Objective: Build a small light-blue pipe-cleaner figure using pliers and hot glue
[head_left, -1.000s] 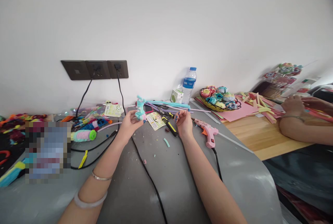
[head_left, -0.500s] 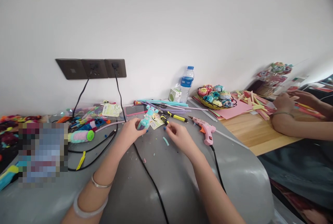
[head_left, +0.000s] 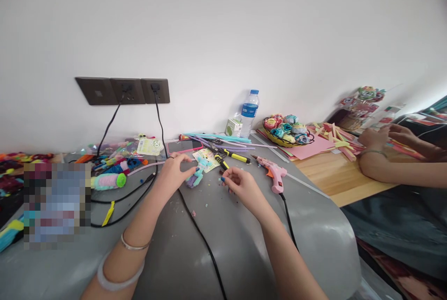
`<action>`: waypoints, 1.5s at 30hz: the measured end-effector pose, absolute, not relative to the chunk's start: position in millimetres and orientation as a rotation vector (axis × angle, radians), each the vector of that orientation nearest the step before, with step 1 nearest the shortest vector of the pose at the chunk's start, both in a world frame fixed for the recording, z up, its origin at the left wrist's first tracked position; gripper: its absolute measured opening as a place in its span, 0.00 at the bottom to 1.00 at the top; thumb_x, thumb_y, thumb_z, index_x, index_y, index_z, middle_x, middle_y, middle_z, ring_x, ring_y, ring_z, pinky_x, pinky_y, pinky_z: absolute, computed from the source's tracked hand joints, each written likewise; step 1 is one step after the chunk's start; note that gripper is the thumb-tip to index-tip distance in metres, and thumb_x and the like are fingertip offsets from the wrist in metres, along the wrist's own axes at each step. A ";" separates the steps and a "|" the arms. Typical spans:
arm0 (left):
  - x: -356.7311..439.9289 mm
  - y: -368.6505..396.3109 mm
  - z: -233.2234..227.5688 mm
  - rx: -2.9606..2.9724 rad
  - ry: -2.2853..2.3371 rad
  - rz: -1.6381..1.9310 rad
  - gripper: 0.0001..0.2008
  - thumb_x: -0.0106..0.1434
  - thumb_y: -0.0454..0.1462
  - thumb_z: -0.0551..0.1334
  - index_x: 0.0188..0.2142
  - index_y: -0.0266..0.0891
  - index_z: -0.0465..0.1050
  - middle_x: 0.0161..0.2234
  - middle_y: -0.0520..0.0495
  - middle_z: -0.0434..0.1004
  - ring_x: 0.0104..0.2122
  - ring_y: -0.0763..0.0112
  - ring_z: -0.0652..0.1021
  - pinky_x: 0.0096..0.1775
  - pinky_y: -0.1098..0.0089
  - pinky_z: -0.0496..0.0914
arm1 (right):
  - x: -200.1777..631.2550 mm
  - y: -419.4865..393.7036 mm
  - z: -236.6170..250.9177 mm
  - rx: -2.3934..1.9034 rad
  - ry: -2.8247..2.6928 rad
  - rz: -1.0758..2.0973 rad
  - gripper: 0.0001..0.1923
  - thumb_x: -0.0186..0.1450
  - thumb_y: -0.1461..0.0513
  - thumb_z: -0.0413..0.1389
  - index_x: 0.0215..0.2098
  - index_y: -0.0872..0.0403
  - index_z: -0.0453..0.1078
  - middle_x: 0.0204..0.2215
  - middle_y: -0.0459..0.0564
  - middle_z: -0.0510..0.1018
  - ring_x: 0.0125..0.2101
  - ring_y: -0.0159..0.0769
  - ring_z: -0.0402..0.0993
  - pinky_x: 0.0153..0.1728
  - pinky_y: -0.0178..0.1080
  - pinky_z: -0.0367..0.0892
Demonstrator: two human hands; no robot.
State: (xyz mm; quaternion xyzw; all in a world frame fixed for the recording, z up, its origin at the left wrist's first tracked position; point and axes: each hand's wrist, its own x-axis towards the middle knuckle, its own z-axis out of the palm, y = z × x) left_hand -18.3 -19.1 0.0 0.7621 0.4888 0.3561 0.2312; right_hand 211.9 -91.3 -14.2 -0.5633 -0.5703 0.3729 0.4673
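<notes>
On the grey table cover (head_left: 223, 244), centre of view, both hands sit low at the work surface. Left hand (head_left: 173, 173) has its fingers curled narrow around a small pipe-cleaner figure (head_left: 196, 177), teal and lilac, which now lies nearly flat on the cover at the hand's 3 o'clock; one second ago it was held upright and higher, near the phone, and half a second ago it was tilted just above the surface. Right hand (head_left: 237, 183) sits at 3 o'clock of the figure, just apart from it, fingertips pinched tight together; what is between them is too small to tell. Earlier that hand was raised with fingers looser, further toward the wall. A small teal scrap that lay on the cover below the right hand in the earlier frames no longer shows there.

At 12 o'clock from the hands: yellow-handled pliers (head_left: 230, 155), a printed card (head_left: 206, 158), a pink-cased phone (head_left: 184, 146), a bundle of pipe cleaners (head_left: 223, 139). At 3 o'clock of the right hand, a pink glue gun (head_left: 274, 174), unmoved. A black cable (head_left: 202, 239) runs toward 6 o'clock. Water bottle (head_left: 249, 113) stands by the wall at 1 o'clock.

Far right, another person's hands (head_left: 375, 139) rest among paper strips on a wooden table (head_left: 331, 183).
</notes>
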 end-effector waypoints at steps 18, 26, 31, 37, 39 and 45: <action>3.5 -34.9 15.2 2.309 0.814 1.282 0.05 0.64 0.33 0.62 0.30 0.41 0.74 0.41 0.46 0.73 0.44 0.63 0.76 0.45 0.64 0.70 | 191.5 -82.1 5.2 -1.110 -1.292 0.963 0.09 0.58 0.56 0.65 0.30 0.53 0.75 0.23 0.45 0.76 0.24 0.32 0.71 0.25 0.34 0.63; 5.6 -37.8 18.8 2.355 0.792 1.417 0.07 0.63 0.33 0.62 0.28 0.41 0.73 0.41 0.44 0.75 0.38 0.66 0.77 0.42 0.64 0.72 | 187.7 -85.2 10.0 -1.085 -1.294 1.045 0.13 0.60 0.52 0.62 0.29 0.52 0.70 0.21 0.42 0.68 0.22 0.29 0.60 0.23 0.33 0.55; 10.2 -45.0 20.6 2.370 0.824 1.608 0.09 0.62 0.31 0.62 0.26 0.41 0.69 0.42 0.45 0.74 0.33 0.71 0.75 0.39 0.66 0.71 | 162.6 -91.8 6.2 -1.109 -1.221 0.658 0.09 0.65 0.56 0.57 0.30 0.51 0.67 0.24 0.42 0.66 0.23 0.31 0.58 0.25 0.35 0.54; 11.0 -47.1 21.9 2.350 0.894 1.666 0.09 0.63 0.33 0.62 0.26 0.41 0.70 0.42 0.45 0.75 0.32 0.70 0.74 0.38 0.66 0.72 | 152.0 -91.5 2.5 -1.098 -1.272 0.354 0.04 0.66 0.61 0.56 0.33 0.50 0.66 0.27 0.44 0.68 0.25 0.32 0.60 0.27 0.36 0.58; 10.6 -46.5 21.9 2.363 0.892 1.646 0.08 0.63 0.33 0.62 0.27 0.42 0.71 0.43 0.45 0.76 0.33 0.70 0.74 0.38 0.65 0.72 | 154.6 -90.4 3.6 -1.093 -1.305 0.311 0.05 0.66 0.62 0.57 0.32 0.50 0.67 0.28 0.45 0.70 0.26 0.33 0.61 0.27 0.37 0.58; 13.8 -49.1 20.5 2.385 0.821 1.700 0.09 0.63 0.31 0.62 0.26 0.41 0.70 0.43 0.46 0.75 0.30 0.73 0.73 0.34 0.67 0.71 | 154.9 -90.0 4.6 -1.066 -1.299 0.174 0.10 0.67 0.62 0.57 0.27 0.50 0.65 0.24 0.44 0.68 0.25 0.33 0.61 0.27 0.37 0.59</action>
